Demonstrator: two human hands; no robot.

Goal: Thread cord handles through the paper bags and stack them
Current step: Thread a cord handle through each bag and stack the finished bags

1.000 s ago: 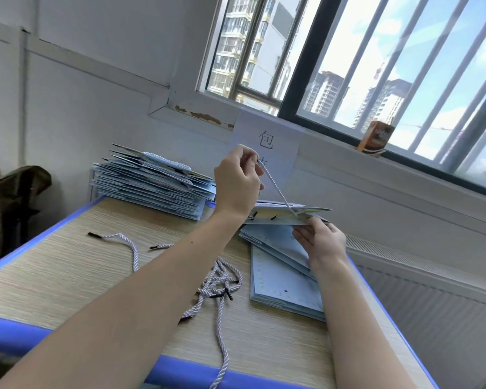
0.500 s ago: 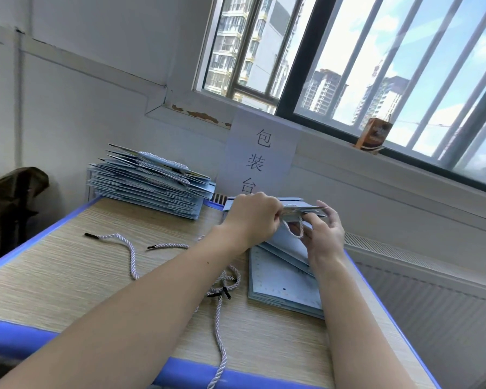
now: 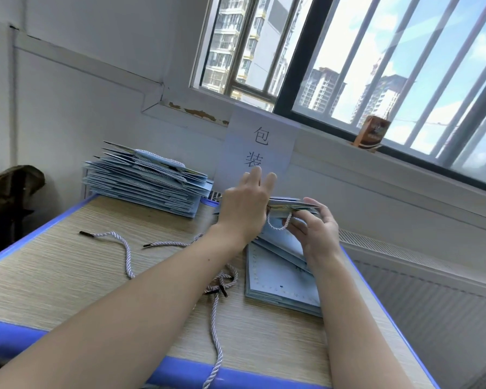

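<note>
At the far left, a dark garment (image 3: 10, 186) hangs beside the desk (image 3: 54, 276), which has a wood-grain top and blue edging. Further in, against the wall, stands the stack of finished bags (image 3: 143, 181), corded handles lying on top. Loose cords (image 3: 118, 245) with black tips lie on the desk surface between that stack and the work area, and a tangle of cords (image 3: 222, 279) lies just beside the unthreaded bags (image 3: 278, 279), which are piled flat at the right. The left hand (image 3: 244, 211) rests on the raised paper bag (image 3: 292, 204), its fingers extended and slightly apart over the top edge; whether the thumb pinches the bag or the cord cannot be told. A short cord loop (image 3: 277, 224) hangs below the bag's upper edge. The right hand (image 3: 314, 231) supports the bag from beneath, its fingers curled against the underside near the loop. The step in hand appears to be seating the handle. To do it well, keep the bag edge level and steady with the right hand, draw the cord until the loop is even, and confirm that the tip is fully through before release. A printed paper sign (image 3: 258, 147) hangs on the wall behind, and a small carton (image 3: 372, 131) stands on the window sill at the right.
</note>
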